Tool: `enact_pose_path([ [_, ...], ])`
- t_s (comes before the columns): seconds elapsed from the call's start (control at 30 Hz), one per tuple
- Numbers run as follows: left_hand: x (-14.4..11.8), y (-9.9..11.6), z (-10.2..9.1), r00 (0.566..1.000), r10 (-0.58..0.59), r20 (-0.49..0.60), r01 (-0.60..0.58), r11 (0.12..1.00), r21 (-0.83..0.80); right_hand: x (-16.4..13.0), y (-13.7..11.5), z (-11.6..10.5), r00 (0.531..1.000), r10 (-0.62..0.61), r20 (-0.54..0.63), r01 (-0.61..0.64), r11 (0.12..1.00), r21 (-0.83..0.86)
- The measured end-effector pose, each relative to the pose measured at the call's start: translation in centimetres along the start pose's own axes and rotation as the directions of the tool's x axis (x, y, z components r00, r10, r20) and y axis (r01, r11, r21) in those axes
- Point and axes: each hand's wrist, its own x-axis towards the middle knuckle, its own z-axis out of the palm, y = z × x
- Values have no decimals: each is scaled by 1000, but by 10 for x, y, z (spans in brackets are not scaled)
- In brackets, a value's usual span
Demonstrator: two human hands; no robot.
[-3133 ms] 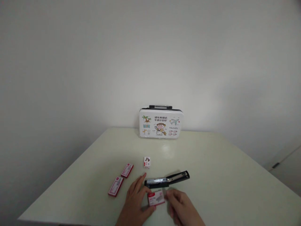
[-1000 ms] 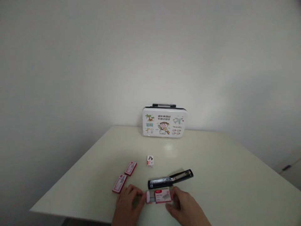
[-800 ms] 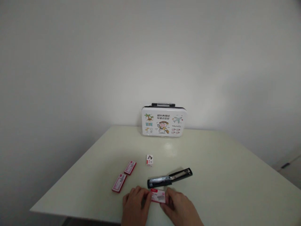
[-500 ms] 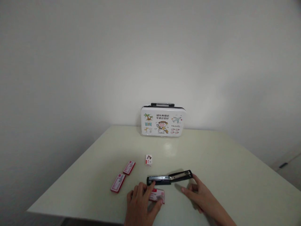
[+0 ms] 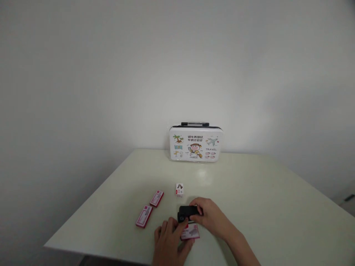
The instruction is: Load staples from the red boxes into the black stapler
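Observation:
A black stapler (image 5: pixel 188 211) lies folded together on the table, its metal inside hidden. My right hand (image 5: pixel 211 216) grips its right end between thumb and fingers. Just in front of the stapler is a flat pink-and-white box (image 5: pixel 191 232). My left hand (image 5: pixel 169 240) has it between thumb and index finger, and that index fingertip also reaches the stapler's near left edge. Further left, two similar flat boxes, a nearer one (image 5: pixel 144 216) and a farther one (image 5: pixel 156 198), lie almost end to end. Behind the stapler sits a small white box (image 5: pixel 179 189) with a dark picture on its top.
A white case (image 5: pixel 196 144) with cartoon prints and a black handle stands upright against the wall at the back of the pale table (image 5: pixel 235 177). The table's front edge runs close below my left hand.
The stapler was spread open, its metal parts showing; now it is folded over to the left. My right hand has moved left and grips it. The view has shifted slightly.

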Motion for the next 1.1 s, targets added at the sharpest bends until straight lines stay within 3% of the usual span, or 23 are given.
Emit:
enact_pose_path([
  [0.1,-5,-14,-7,997,-5,-74,8,999,43,-3,4,0,1000,30,-4,-30,1000,9],
  [0.27,3,-62,-33,930,-244,-275,290,947,140,-9,12,0,998,58,-36,-57,998,24],
  [0.33,12,-80,-43,923,-289,-256,325,939,113,-10,12,1,997,67,-38,-67,998,14],
  [0.5,27,-104,-53,977,-203,-69,203,979,-7,-12,10,2,994,98,-40,-98,995,-2],
  [0.6,30,-106,-48,985,-170,-40,172,985,34,-13,10,4,982,164,-97,-170,983,-67],
  [0.7,33,-106,-39,992,-101,-80,106,993,58,-7,15,11,938,255,-233,-289,949,-126],
  [0.83,41,-105,-28,999,13,-31,-15,999,-42,16,24,25,882,323,-343,-325,944,53],
  [0.93,49,-97,-18,999,36,7,-35,995,-91,38,23,37,886,325,-331,-271,942,199],
  [1.1,65,-71,-1,998,36,-45,-40,995,-93,54,3,58,929,269,-254,-193,939,286],
])
